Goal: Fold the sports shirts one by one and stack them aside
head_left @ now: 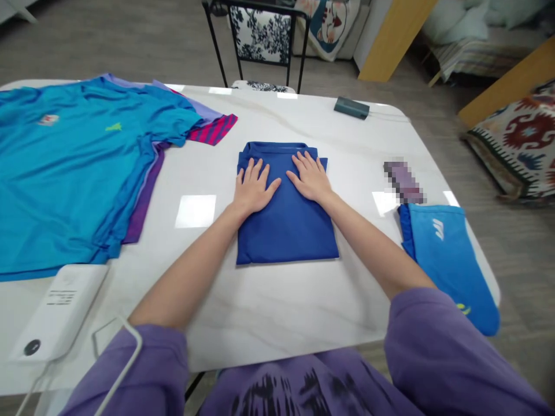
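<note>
A dark blue shirt [286, 231], folded into a neat rectangle with its collar at the far end, lies in the middle of the white table [269, 312]. My left hand [254, 188] rests flat on its upper left part, fingers spread. On the upper right part my right hand [311, 178] also presses flat, fingers apart. Neither hand grips the cloth. To the left, a bright blue shirt [65, 173] is spread out on top of other shirts, with a purple one [145, 202] and a red-striped sleeve [214, 130] showing beneath.
Folded blue clothing [446, 248] hangs over the table's right edge, near a pixelated, phone-shaped object [404, 182]. A dark oblong case [351, 108] sits at the far right. A white device [60, 312] with a cable lies front left. Behind the table stands a chair [260, 34].
</note>
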A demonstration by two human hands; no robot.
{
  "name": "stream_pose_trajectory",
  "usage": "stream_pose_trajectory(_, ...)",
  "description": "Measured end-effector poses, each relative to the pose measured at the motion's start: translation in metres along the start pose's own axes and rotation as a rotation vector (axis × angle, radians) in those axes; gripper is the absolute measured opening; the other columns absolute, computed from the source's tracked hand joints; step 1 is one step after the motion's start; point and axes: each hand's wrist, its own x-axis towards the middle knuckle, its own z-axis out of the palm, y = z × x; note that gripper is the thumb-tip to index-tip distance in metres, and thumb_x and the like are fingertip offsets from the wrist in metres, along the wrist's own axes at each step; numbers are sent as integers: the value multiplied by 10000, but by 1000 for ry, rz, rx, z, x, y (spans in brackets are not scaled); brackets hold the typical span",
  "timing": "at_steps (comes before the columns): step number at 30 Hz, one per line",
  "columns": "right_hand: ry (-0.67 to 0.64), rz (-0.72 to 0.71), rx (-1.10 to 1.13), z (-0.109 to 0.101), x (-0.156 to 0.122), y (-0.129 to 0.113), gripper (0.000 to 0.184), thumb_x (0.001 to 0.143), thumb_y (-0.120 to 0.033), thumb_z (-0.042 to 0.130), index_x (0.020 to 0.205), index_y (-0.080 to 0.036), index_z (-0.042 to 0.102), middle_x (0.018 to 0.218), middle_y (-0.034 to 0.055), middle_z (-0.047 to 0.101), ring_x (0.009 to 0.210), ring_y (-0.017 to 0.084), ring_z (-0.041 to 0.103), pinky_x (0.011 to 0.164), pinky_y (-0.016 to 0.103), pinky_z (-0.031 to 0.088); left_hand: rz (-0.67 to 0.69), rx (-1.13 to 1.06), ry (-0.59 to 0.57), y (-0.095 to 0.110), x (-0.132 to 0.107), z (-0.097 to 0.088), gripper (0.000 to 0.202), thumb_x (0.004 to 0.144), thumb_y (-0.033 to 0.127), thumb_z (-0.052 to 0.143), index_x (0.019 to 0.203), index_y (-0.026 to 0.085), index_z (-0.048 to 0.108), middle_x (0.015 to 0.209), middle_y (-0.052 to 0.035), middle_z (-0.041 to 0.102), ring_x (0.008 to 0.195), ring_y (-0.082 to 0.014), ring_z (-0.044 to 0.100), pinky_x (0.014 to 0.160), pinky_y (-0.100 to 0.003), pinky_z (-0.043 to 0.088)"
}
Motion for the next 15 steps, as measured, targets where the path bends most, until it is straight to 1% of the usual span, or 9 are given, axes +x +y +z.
stream_pose_trajectory(2,84,144,-24,-13,0,4,776,1194,-604,338,1827,-156,362,1878,198,333,1758,402,264,1441,685,193,-36,-34,39,-8,7,-10,747,1175,695,329,1709,236,579,1886,-142,376,1759,-388,283,1424,-671,216)
stream_pose_trajectory(4,172,344,-46,-24,0,12,788,1190,-610,343,1771,-82,405,1823,297,352,1694,464,336,1379,720,272,-129,-23,161,-18,14,-21,717,1134,723,412,1648,268,621,1818,-162,444,1679,-401,390,1382,-644,313)
stream_pose_trajectory(6,169,503,-50,-32,0,20,819,1160,-668,426,1667,-30,502,1738,356,405,1618,508,414,1330,726,325,-293,7,275,-29,21,-30,814,1038,775,576,1633,220,589,1761,-233,453,1630,-451,413,1358,-652,338)
stream_pose_trajectory(7,142,549,-46,-35,1,24,829,1132,-699,490,1613,-25,548,1700,359,438,1586,513,449,1318,713,343,-375,13,296,-33,26,-33,871,985,799,641,1607,191,585,1737,-267,453,1619,-479,407,1352,-669,333)
stream_pose_trajectory(8,112,575,-39,-36,2,26,826,1102,-716,552,1567,-35,584,1672,349,470,1564,507,477,1314,694,358,-438,13,291,-37,30,-35,895,945,816,683,1559,171,600,1715,-292,459,1611,-502,403,1346,-687,328)
stream_pose_trajectory(9,81,582,-31,-37,4,27,802,1078,-713,602,1533,-53,609,1653,332,500,1551,497,498,1313,676,370,-471,12,266,-40,35,-36,875,920,822,709,1490,164,627,1693,-305,476,1601,-519,409,1341,-705,323)
stream_pose_trajectory(10,56,575,-18,-37,5,27,754,1069,-689,630,1510,-77,623,1639,310,533,1544,483,518,1312,665,381,-473,16,234,-41,40,-37,820,909,810,727,1414,168,655,1667,-308,505,1588,-527,426,1335,-721,320)
stream_pose_trajectory(12,21,530,29,-38,6,22,612,1097,-590,617,1502,-131,615,1598,258,611,1518,444,570,1306,662,403,-420,3,187,-40,47,-37,664,903,716,780,1287,185,677,1575,-286,605,1530,-518,508,1316,-721,355)
stream_pose_trajectory(15,20,442,167,-44,2,8,464,1160,-460,512,1552,-213,537,1485,179,728,1407,380,680,1247,621,497,-330,-136,202,-26,47,-40,473,880,505,843,1193,207,651,1363,-202,745,1360,-442,666,1253,-639,480)
